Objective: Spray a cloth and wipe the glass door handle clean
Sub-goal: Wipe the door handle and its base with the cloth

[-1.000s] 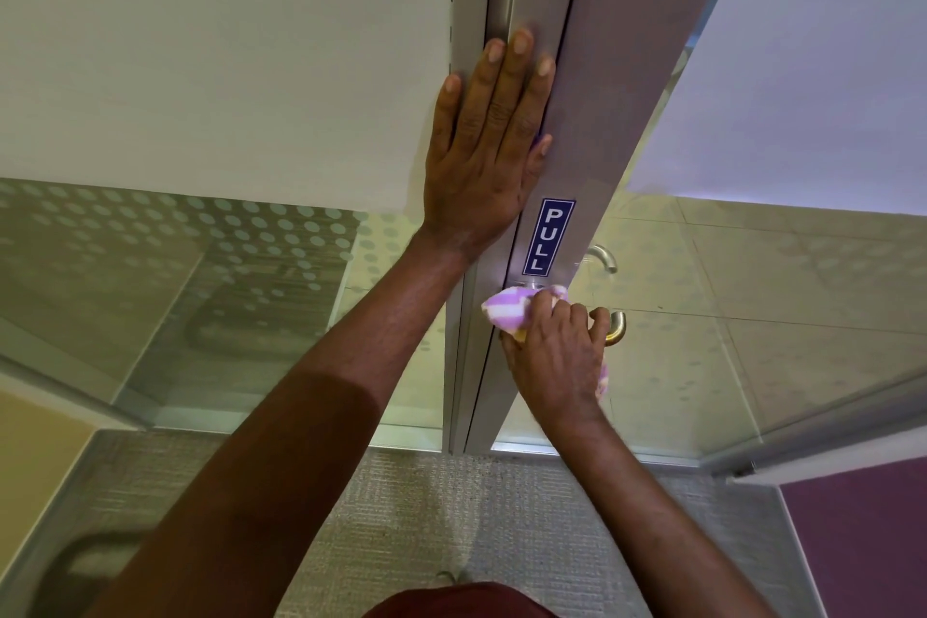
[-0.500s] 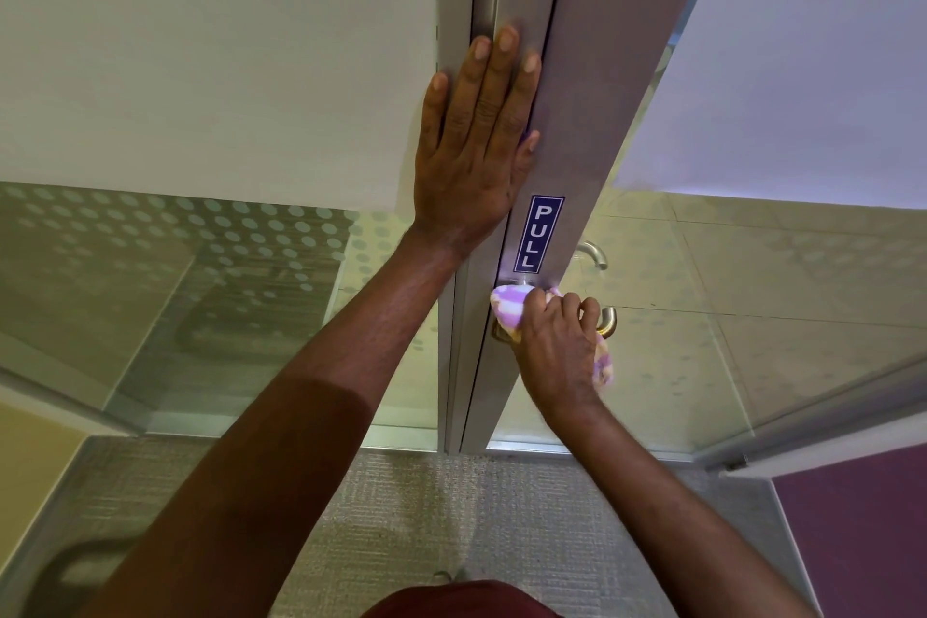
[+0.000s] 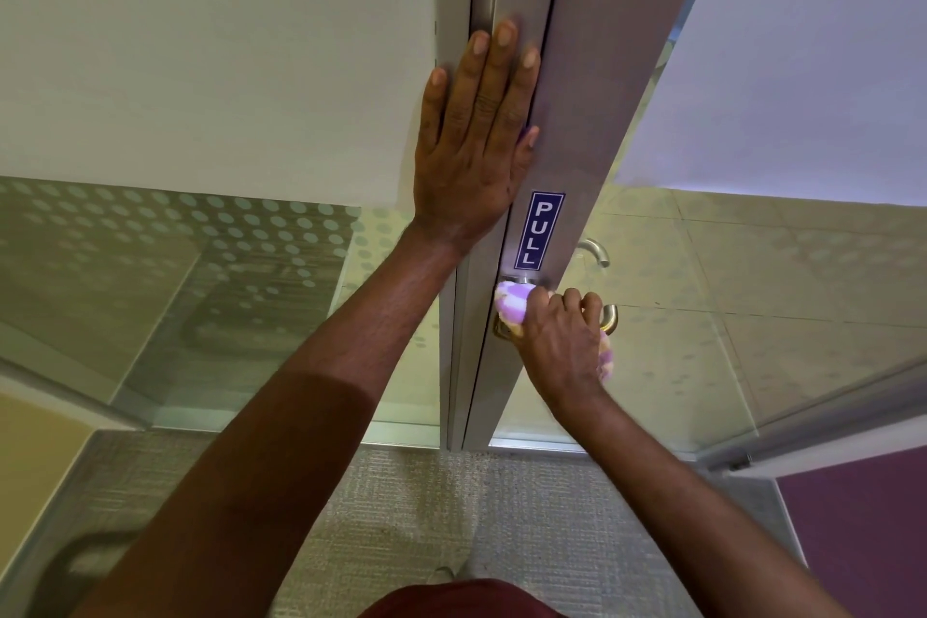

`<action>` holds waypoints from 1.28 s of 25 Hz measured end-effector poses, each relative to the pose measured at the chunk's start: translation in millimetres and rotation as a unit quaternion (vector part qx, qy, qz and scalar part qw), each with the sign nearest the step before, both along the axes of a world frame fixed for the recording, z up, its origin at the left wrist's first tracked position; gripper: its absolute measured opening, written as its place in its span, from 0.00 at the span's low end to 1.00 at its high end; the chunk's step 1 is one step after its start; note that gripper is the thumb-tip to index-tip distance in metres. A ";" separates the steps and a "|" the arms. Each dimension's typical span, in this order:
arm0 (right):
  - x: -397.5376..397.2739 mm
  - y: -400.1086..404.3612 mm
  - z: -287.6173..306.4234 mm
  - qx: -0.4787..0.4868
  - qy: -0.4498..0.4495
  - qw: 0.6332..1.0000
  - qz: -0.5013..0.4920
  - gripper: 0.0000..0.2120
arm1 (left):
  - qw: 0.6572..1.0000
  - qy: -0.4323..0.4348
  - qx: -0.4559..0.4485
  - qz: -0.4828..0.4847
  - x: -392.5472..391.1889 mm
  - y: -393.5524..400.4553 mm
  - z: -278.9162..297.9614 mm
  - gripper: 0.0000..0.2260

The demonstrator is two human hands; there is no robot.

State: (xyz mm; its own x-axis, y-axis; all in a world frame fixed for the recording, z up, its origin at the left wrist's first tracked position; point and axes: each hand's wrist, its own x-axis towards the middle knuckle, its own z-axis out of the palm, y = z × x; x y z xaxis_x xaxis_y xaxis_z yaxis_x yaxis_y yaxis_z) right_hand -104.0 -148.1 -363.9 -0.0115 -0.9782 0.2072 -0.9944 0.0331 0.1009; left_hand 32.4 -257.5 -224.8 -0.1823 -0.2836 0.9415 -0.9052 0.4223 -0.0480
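A brass-coloured lever handle sticks out of the grey metal door stile just below a blue PULL sticker. My right hand is wrapped around the handle with a purple and white cloth bunched in it; only the handle's curved tip and its base show. A corner of the cloth hangs out below my fingers. My left hand lies flat, fingers spread, on the stile above the sticker.
A second silver handle shows through the glass on the door's far side. Frosted dotted glass panels flank the stile. Grey carpet lies below, and a purple panel is at the lower right.
My right hand with the cloth has shifted slightly along the handle towards the stile. The view has drifted a little; my left hand stays pressed on the door.
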 end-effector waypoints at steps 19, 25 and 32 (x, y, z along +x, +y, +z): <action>-102.1 -5.4 -2.8 -0.093 0.097 0.958 0.254 0.28 | 1.000 -0.012 -0.001 -0.006 1.6 -0.5 -0.5 0.23; -148.3 -21.1 -5.0 -0.132 0.107 0.923 0.346 0.35 | 1.000 -0.017 0.003 -0.011 2.3 -0.6 0.0 0.23; -166.7 -34.5 -16.3 -0.158 0.142 0.901 0.378 0.28 | 1.000 -0.016 0.008 -0.010 1.8 -0.7 0.3 0.23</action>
